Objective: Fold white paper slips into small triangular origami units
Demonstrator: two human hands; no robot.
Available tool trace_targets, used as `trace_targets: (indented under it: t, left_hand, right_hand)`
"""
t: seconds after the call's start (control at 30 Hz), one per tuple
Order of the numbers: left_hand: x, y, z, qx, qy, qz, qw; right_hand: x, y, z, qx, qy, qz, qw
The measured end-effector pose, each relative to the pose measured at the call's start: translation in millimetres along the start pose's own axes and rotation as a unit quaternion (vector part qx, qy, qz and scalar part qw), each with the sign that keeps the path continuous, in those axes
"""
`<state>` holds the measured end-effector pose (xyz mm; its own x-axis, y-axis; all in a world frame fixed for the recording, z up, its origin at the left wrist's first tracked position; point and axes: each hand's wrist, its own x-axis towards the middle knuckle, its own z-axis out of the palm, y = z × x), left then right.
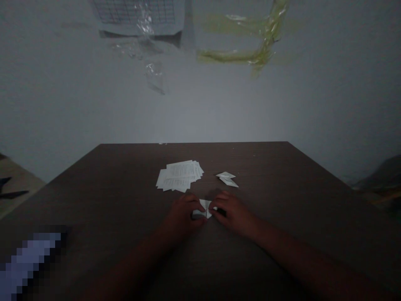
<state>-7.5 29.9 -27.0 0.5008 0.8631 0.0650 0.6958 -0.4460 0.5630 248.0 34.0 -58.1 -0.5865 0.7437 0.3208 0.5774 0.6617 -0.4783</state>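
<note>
Between my two hands a small white piece of folded paper [205, 205] lies on the dark table, with a crease line running down its middle. My left hand [187, 212] pinches its left side, thumb and fingers curled round the edge. From the other side, my right hand [230, 211] grips the right part with thumb and forefinger. The fingers cover much of the paper. Just beyond my left hand lies a loose stack of printed paper sheets [178, 175]. Past my right hand rest folded paper pieces [227, 178], angular in outline.
The brown table [125, 167] meets a grey wall [219, 108] at its far edge. A pixelated, bluish slab-like object [28, 261] lies at the lower left. Yellowish tape [232, 56] and a gridded sheet [138, 16] are stuck on the wall.
</note>
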Motion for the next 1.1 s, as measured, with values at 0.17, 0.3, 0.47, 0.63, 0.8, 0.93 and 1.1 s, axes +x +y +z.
trace_targets:
  t: [0.17,0.3,0.47,0.63,0.8,0.93,1.1]
  left_hand:
    - [-2,7,-1.0,0.002,0.020,-0.014,1.000]
    - [-3,9,-1.9,0.005,0.021,-0.022,1.000]
    - [-2,8,-3.1,-0.002,0.018,-0.035,0.999]
    - [0,9,-3.5,-0.015,0.015,-0.035,0.999]
    - [3,11,-2.1,0.003,0.014,-0.043,0.999]
    - [2,12,-3.3,0.012,0.009,-0.044,0.999]
    - [0,10,-2.5,0.027,0.006,-0.033,0.999]
  right_hand:
    - [-1,-4,-4,-0.045,-0.013,-0.002,0.999]
    - [-4,-8,-8,-0.074,-0.026,-0.012,0.997]
    - [-8,-11,-10,-0.098,-0.029,-0.021,0.995]
    - [-9,-14,-14,-0.092,-0.034,-0.026,0.995]
    - [-8,-17,-17,-0.086,-0.046,-0.013,0.995]
    - [-8,-16,-17,-0.080,-0.047,-0.017,0.996]
    - [-10,-16,-18,-0.086,-0.038,-0.030,0.995]
